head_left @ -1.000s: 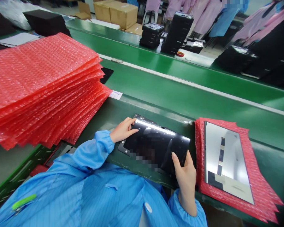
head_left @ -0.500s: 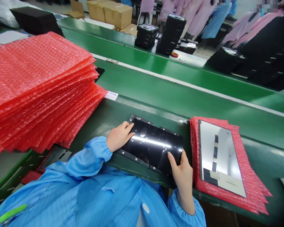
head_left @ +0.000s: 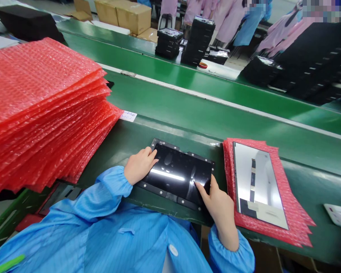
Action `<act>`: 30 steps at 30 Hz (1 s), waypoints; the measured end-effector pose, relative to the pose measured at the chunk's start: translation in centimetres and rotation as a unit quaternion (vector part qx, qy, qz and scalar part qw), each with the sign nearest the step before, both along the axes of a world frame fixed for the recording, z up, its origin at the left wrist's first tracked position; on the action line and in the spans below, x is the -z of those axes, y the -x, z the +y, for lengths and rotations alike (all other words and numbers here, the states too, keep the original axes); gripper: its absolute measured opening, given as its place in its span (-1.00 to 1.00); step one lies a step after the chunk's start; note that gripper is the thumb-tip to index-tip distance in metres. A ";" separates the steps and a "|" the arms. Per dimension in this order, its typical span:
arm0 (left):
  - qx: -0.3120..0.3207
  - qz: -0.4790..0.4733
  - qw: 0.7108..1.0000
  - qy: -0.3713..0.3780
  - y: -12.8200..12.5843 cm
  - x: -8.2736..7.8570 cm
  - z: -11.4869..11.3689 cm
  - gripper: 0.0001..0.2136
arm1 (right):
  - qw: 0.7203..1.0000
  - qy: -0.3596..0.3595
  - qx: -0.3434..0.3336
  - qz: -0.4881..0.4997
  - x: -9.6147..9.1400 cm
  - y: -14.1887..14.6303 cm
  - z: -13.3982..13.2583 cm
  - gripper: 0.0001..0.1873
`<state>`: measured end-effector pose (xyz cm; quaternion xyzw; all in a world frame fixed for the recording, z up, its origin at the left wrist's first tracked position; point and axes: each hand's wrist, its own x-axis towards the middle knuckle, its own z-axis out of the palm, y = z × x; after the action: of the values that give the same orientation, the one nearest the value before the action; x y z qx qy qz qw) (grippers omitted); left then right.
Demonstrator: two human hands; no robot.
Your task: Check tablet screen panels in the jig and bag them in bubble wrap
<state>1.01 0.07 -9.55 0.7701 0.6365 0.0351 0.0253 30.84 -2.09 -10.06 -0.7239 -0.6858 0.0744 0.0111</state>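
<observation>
A glossy black display panel [head_left: 174,170] lies over a dark frame [head_left: 198,156] dotted with small round metal spots, on the green bench in front of me. My left hand [head_left: 141,165] grips the panel's left edge, thumb on its face. At the right edge is my right hand [head_left: 216,195], its thumb on the glossy surface and its fingers along the side. Small bubble-like marks and a crease show in the sheen near the right thumb. To the right, another panel [head_left: 261,185], silvery with a dark strip, rests on red bubble-wrap bags [head_left: 294,223].
A tall fanned stack of red bubble-wrap bags [head_left: 45,113] fills the left. A small written label [head_left: 128,116] lies beside it. Beyond runs a green conveyor [head_left: 187,81] with black tray stacks [head_left: 199,41] behind. A white device [head_left: 339,215] sits at far right. People stand at the back.
The display panel's right side has come down from a raised, curved position to lie flat on the frame. My right hand has lowered with it. The whole view has shifted slightly.
</observation>
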 end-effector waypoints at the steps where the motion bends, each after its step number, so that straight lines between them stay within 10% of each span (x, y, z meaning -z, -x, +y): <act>1: 0.002 0.007 1.000 0.000 0.0 -0.2 0.1 -0.61 | 0.999 -0.027 -0.026 -0.021 0.1 -0.1 0.1 -0.21; 7: 0.029 0.027 0.999 -0.023 0.0 -0.8 0.4 -0.62 | 0.968 -0.155 -0.197 0.010 0.2 -0.6 0.9 -0.54; 14: 0.101 0.006 0.994 -0.046 2.1 0.7 0.5 -0.57 | 0.981 -0.075 -0.176 0.029 -1.2 -0.6 0.5 -0.30; 20: 0.150 -0.061 0.984 0.074 4.4 2.8 0.4 0.05 | 0.980 -0.025 -0.195 -0.002 -1.4 -0.7 -0.1 -0.12; 30: 0.117 -0.082 0.987 0.069 3.7 1.8 -0.6 -0.19 | 0.976 -0.062 -0.199 -0.061 -2.2 1.8 1.7 -0.35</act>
<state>-2.65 -0.51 -11.36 0.8299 0.5391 0.0508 0.1343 29.05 -0.40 -7.82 -0.5741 -0.8187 -0.0115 -0.0009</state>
